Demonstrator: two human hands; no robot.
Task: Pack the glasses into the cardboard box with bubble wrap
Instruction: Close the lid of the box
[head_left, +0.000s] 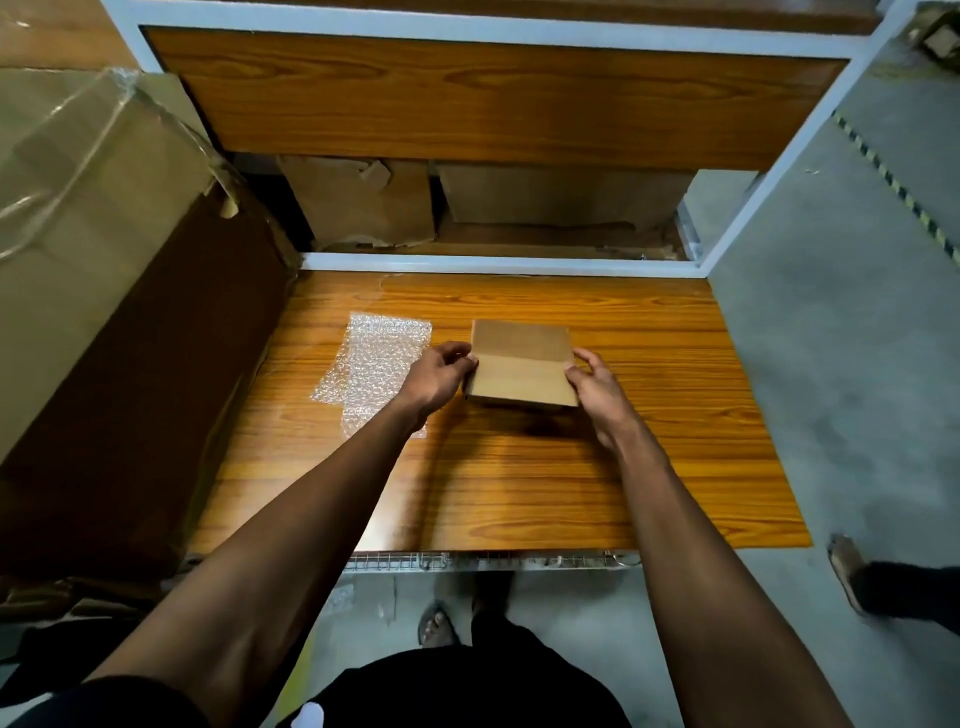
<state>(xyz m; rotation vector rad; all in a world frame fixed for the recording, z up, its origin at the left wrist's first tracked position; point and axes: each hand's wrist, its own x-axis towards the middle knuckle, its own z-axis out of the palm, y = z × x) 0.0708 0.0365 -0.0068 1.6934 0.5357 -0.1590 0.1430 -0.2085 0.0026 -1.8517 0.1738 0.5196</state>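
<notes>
While both hands close on it, the small cardboard box sits between them on the wooden table, its flaps folded shut on top. Fingers and thumb of the left hand pinch the box's left edge; those of the right hand curl round its right edge. Just beyond the left knuckles, a sheet of bubble wrap lies flat on the table, partly under that wrist. Farther left stands a large taped carton. No glasses show.
</notes>
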